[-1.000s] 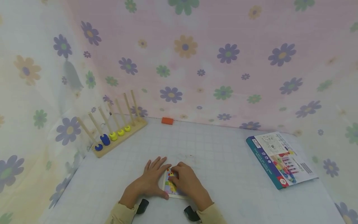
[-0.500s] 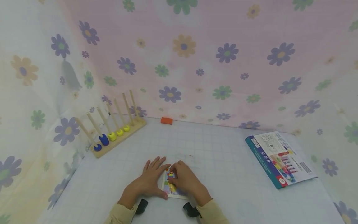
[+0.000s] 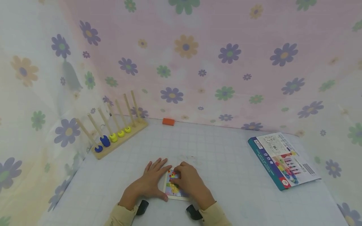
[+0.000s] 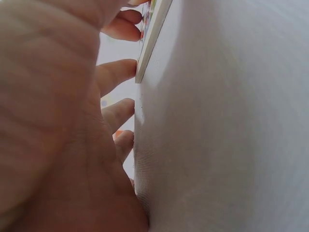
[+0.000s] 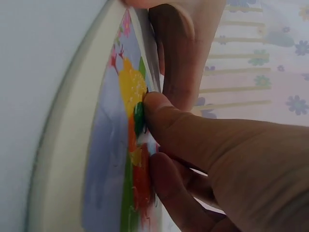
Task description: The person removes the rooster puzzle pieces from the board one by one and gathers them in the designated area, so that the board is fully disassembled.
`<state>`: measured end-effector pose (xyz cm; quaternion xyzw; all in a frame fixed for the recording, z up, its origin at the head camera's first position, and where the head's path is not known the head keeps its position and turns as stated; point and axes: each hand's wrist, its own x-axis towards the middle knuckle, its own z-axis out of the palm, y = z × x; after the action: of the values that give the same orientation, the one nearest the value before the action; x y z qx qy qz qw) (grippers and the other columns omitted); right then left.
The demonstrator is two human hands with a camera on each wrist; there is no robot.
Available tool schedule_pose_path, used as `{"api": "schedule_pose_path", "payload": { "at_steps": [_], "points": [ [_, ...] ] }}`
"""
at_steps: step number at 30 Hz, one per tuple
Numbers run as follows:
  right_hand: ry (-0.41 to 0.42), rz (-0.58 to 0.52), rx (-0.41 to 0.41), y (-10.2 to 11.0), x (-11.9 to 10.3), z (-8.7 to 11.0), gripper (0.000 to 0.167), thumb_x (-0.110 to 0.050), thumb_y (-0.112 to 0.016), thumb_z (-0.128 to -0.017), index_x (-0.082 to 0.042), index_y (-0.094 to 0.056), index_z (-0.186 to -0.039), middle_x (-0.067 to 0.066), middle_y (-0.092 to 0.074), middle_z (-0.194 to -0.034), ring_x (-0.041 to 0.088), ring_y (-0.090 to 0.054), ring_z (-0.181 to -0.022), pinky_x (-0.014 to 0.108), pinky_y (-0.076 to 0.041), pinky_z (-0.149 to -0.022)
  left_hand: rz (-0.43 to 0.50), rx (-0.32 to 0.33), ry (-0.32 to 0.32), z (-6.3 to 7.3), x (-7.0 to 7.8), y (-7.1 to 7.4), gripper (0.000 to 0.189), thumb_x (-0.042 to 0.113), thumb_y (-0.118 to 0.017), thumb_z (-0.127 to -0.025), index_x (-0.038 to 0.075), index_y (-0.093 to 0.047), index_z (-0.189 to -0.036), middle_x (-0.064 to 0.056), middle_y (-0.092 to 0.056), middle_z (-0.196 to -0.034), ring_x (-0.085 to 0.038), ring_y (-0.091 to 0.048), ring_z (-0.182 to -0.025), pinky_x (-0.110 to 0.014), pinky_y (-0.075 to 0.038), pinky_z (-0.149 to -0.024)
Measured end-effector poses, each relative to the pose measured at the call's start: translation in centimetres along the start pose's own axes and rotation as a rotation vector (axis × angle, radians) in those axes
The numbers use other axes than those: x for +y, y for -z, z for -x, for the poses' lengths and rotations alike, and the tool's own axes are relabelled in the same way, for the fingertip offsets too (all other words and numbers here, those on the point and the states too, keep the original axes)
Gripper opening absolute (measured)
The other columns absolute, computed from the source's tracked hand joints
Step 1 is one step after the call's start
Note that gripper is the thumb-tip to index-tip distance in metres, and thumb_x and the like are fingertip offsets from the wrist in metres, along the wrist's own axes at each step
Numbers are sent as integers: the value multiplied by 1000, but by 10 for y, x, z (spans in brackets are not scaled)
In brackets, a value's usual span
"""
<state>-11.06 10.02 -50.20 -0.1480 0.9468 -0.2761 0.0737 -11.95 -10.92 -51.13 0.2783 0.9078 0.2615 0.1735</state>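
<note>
A small framed jigsaw puzzle (image 3: 177,198) with a colourful bird picture lies flat on the table. My left hand (image 3: 148,185) is spread at its left side, thumb by the lower corner and index finger by the upper one. In the left wrist view, a fingertip meets the end of the puzzle's pale edge. Over the right part of the picture, my right hand (image 3: 190,180) has its thumb and curled fingers on a puzzle piece (image 5: 140,118), pinching it close to the board. The hand hides much of the right side of the puzzle.
A wooden peg abacus (image 3: 121,138) with blue and yellow beads stands at the back left. An orange block (image 3: 168,121) lies near the back edge. At the right is a printed box (image 3: 284,160). Flowered cloth (image 3: 209,84) surrounds the table.
My right fingers shift slightly over the puzzle, uncovering a little more of the bird's red head. My left hand stays spread at the frame.
</note>
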Motion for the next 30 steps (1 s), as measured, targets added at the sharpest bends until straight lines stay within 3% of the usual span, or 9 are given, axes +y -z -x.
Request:
{"api": "schedule_pose_path", "payload": {
  "at_steps": [9,20,26,30],
  "points": [
    [-5,-57,8,-2,6,-1,40,-31,-87,-80,-9,-76,-112,-6,-65,-96,3,-50,-74,18,-45,-66,2,12,-5,0,-3,-3,116,63,-90,-61,20,-41,-156,-9,-20,-171,-37,-10,-160,-68,-4,-125],
    [18,-2,-18,5,-5,0,35,-25,-87,-81,-6,-78,-109,-2,-66,-97,4,-53,-75,21,-49,-68,-7,-6,9,-1,-3,-2,114,64,-88,-63,20,-40,-157,-8,-19,-172,-37,-10,-160,-68,-4,-125],
    [3,51,-51,6,-10,-3,39,-30,-88,-80,-7,-74,-109,-2,-62,-101,7,-56,-80,26,-55,-76,-1,6,9,0,-4,-3,115,63,-89,-62,20,-41,-156,-9,-20,-172,-37,-10,-160,-69,-4,-125],
    [-38,25,-97,7,-8,-5,41,-31,-87,-82,-9,-69,-111,-1,-61,-106,9,-57,-85,30,-56,-82,-5,4,10,-1,-4,-4,115,64,-89,-62,20,-41,-157,-8,-19,-172,-36,-10,-160,-67,-4,-126]
  ]
}}
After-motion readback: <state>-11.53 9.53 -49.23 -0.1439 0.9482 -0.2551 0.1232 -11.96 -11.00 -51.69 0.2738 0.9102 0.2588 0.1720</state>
